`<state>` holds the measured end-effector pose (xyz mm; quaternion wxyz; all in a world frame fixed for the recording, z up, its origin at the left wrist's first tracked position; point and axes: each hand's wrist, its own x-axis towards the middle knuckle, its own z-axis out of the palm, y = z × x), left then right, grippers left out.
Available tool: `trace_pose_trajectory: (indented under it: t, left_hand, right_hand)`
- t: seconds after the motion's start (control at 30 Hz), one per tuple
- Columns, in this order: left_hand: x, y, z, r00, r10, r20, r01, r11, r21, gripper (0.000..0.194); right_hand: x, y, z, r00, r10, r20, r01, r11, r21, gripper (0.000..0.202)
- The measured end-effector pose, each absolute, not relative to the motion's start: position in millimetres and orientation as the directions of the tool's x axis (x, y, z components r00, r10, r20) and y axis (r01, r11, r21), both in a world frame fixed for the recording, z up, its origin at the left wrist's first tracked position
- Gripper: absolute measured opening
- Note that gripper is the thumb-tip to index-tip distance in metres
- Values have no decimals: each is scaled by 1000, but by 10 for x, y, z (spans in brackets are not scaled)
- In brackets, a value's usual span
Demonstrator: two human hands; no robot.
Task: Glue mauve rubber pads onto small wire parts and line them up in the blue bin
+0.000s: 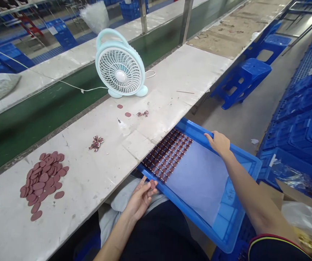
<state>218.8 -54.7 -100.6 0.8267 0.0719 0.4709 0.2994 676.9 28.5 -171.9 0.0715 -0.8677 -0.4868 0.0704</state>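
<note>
My left hand (140, 195) pinches a small reddish-brown oval piece (152, 184) between thumb and fingers, close to the near rim of a blue plastic tray (243, 163). On the tray's far rim my right hand (219, 143) is closed, its thumb on top. The tray juts out from under the table edge, over my lap. Rows of small dark red pieces (169, 154) lie in it on a pale sheet (199, 181); the table hides part of them. A heap of flat reddish-brown ovals (44, 177) rests on the table at left.
A light blue fan (120, 70) stands on the white table (112, 166). Small scraps (96, 143) and two loose ovals lie nearby. Blue stools (247, 79) stand past the table's right edge. At right are stacked blue crates (303, 127) and an open cardboard box (294, 195).
</note>
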Motion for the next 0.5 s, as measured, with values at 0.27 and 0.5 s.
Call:
trace_pose_trajectory:
  t: [0.27, 0.5]
  left_hand:
    - [2145, -326, -1052, 288, 622, -728, -443, 760, 475, 44]
    - [2092, -488, -886, 278, 610, -742, -409, 774, 483, 57]
  right_hand:
    - [6649, 449, -1765, 532, 846, -46, 806, -522, -281, 46]
    - [6515, 268, -1232, 532, 828, 177, 792, -412, -451, 45]
